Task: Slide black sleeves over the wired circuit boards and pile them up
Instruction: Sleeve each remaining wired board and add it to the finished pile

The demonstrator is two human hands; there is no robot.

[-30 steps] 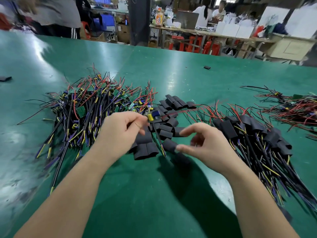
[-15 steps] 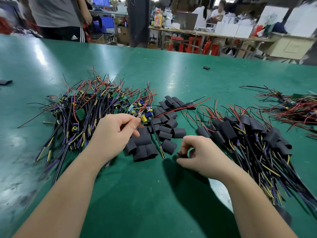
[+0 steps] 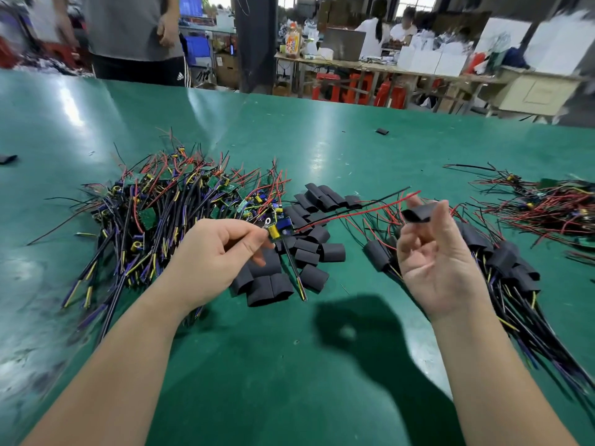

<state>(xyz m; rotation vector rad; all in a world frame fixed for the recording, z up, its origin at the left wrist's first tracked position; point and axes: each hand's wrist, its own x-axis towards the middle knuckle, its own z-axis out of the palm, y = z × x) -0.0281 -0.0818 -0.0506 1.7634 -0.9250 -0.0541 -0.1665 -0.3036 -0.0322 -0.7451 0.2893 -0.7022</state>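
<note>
Left hand [image 3: 212,255] and right hand [image 3: 441,262] are held over the counter [image 3: 289,365], a wired circuit board [image 3: 280,228] being pinched by the left and a black sleeve [image 3: 418,212] by the right, with loose sleeves [image 3: 309,249] heaped between and beyond them.

Glossy green surface [image 3: 322,365], with pale glare streaks from overhead light. Beyond the far edge: dark pillar [image 3: 249,43], long table [image 3: 354,64] with red stools [image 3: 357,90] beneath it, what look like white boxes [image 3: 431,61] at right. One person standing [image 3: 128,27] at left, two seated [image 3: 375,30] behind.
</note>
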